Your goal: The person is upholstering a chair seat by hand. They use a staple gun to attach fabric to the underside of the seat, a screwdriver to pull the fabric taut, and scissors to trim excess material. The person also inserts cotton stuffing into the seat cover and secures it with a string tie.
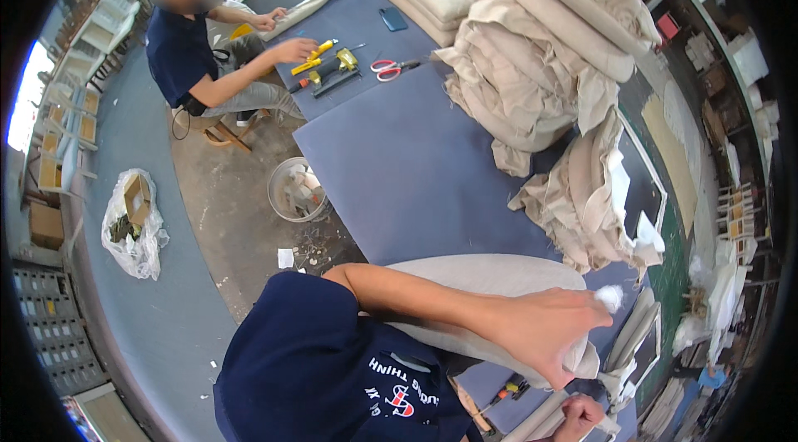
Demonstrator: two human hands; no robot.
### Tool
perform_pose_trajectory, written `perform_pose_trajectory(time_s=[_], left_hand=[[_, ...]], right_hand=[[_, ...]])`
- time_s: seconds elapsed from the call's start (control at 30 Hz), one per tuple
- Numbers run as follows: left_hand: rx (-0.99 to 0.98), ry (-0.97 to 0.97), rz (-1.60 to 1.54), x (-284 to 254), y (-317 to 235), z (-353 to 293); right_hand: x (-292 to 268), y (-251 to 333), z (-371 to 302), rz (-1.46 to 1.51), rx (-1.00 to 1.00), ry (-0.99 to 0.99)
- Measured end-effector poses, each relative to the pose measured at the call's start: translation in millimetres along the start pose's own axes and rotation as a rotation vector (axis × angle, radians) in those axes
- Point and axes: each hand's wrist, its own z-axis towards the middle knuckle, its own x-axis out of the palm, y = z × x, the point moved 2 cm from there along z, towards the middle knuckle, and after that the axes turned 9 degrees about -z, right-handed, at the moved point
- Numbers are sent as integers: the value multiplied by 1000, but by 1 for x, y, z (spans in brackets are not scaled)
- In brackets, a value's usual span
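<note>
A beige fabric-covered cushion or padded seat (474, 269) lies on the near part of the table, under my left forearm. My left hand (544, 334) reaches across it to its right end, fingers curled. At those fingertips is a tuft of white stuffing (609, 299); whether it is gripped or just behind them I cannot tell. Loose fabric (582, 360) shows beneath the hand. Lower down, my right hand (580, 417) is closed in a fist beside the cushion's near edge; what it holds is hidden.
Tall stacks of beige fabric covers (532, 68) rise at the right of the blue-grey table (399, 159). Red-handled scissors (387, 70), yellow tools (312, 59) and a phone (393, 19) lie farther off. A co-worker (187, 43) sits at far left; a scrap bucket (298, 190) stands below the edge.
</note>
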Motion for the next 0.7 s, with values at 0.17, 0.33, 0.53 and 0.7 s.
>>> perform_pose_trajectory(time_s=[0.17,0.33,0.53,0.7], left_hand=[[-96,7,-43,2,-7,-6],[-62,31,-22,51,-3,-33],[57,-566,-373,2,-12,-21],[-109,-779,-576,-15,31,-18]], right_hand=[[5,112,130,499,-159,-629],[78,180,253,1013,-284,-361],[100,179,244,1048,-325,-105],[129,198,230,957,-210,-132]])
